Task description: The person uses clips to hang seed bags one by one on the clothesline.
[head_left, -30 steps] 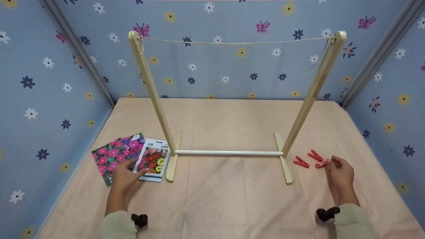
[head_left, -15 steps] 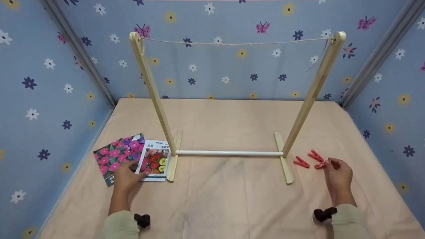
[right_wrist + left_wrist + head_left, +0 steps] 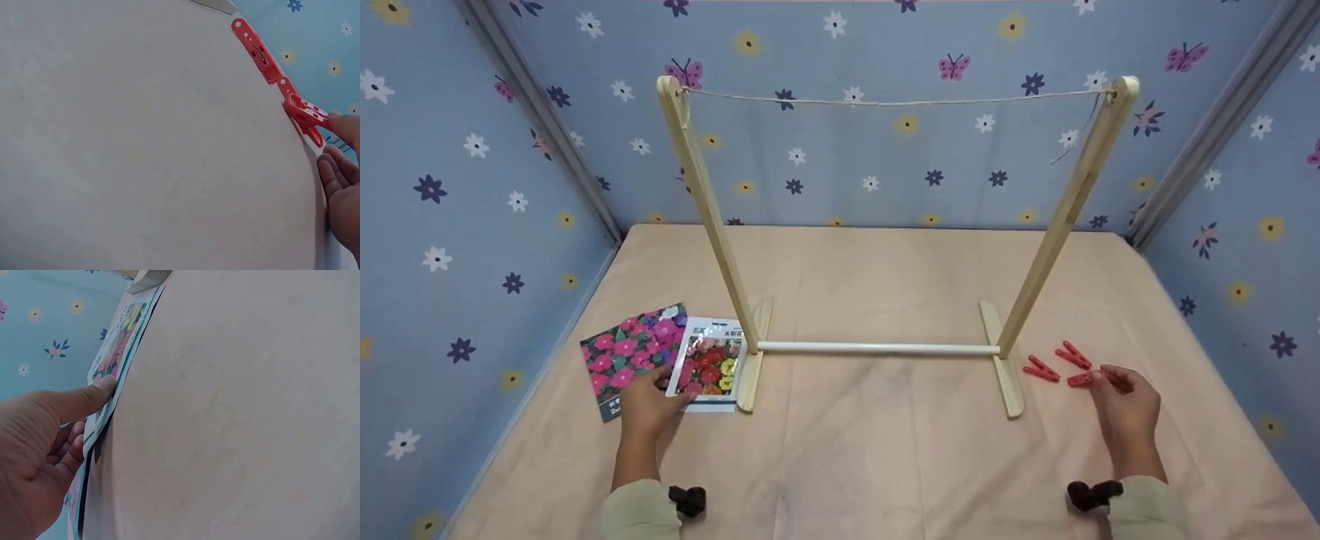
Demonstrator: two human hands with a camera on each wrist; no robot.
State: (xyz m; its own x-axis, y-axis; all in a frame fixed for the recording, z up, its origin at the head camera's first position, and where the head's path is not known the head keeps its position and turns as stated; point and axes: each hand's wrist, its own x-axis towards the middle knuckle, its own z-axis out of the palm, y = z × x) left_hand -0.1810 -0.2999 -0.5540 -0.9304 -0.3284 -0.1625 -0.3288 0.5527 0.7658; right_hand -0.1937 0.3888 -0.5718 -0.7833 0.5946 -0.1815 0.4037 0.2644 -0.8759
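My left hand pinches the lower left edge of a white seed packet printed with red and yellow flowers. In the left wrist view the thumb lies on its face, with the fingers behind. A white edge shows below that packet. Under and beside the hand lies a pink-flowered seed packet. At the right, my right hand holds the end of a red clothespin between thumb and fingers. Two more red clothespins, one nearer and one farther, lie just beyond it.
Between the hands stands a wooden frame with a left post, a right post and a white bottom rod. A string spans the post tops. Flower-patterned walls enclose the cloth-covered table.
The left hand, with the white packet between its fingers, has shifted slightly right. The right hand's clothespin has turned and moved a little away from the farther one.
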